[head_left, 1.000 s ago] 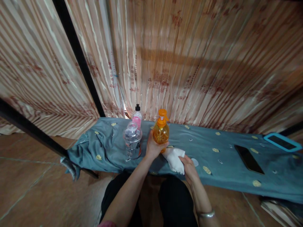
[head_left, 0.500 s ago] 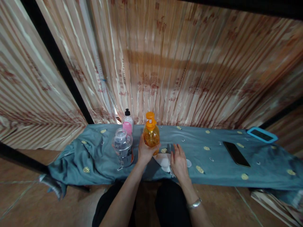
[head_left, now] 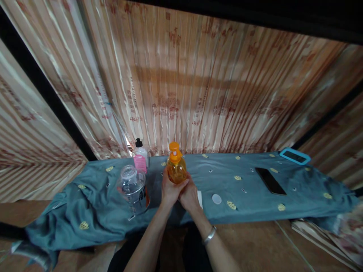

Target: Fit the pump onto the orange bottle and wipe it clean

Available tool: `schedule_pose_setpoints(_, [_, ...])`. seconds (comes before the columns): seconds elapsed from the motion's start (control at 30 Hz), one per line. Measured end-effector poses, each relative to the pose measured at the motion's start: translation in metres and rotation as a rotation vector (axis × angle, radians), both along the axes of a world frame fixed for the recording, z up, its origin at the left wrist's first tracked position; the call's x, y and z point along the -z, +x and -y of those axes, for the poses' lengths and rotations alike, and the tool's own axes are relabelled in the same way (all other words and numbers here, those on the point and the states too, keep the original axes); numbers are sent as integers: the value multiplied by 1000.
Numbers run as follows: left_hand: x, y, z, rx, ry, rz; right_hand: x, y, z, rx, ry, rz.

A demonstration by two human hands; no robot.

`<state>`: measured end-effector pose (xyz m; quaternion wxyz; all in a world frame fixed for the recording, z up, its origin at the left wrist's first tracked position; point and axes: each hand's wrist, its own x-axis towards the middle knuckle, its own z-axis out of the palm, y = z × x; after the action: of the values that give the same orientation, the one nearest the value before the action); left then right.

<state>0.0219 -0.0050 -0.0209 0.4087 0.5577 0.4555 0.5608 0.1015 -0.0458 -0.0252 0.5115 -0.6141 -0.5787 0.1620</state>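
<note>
Domestic interior, likely a home room. Pleated patterned curtains [head_left: 198,94] fill the wall at 12 o'clock; a cloth-covered worktop [head_left: 249,189] (teal fabric, gold motifs) carries a phone [head_left: 270,181] at 2 o'clock; brown tiled floor [head_left: 261,245] below.

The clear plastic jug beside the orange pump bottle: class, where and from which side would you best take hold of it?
Probably by the wide round body of the clear plastic jug, from its left, open side. It stands upright on the blue-grey cloth; the left hand, right hand and orange pump bottle crowd its right, and the pink-labelled bottle stands just behind.
</note>
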Motion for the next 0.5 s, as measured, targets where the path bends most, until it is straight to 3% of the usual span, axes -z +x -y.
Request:
schedule_pose_setpoints(0.3, [22,17,-4,187,61,-108,-4,58,-8,137,-125,-78])
schedule_pose_setpoints(0.4, [29,12,-8,181,35,-162,3,91,-18,197,-178,-152])
schedule_pose_setpoints(0.5, [35,0,-12,174,29,-216,17,127,-31,165,-163,-202])
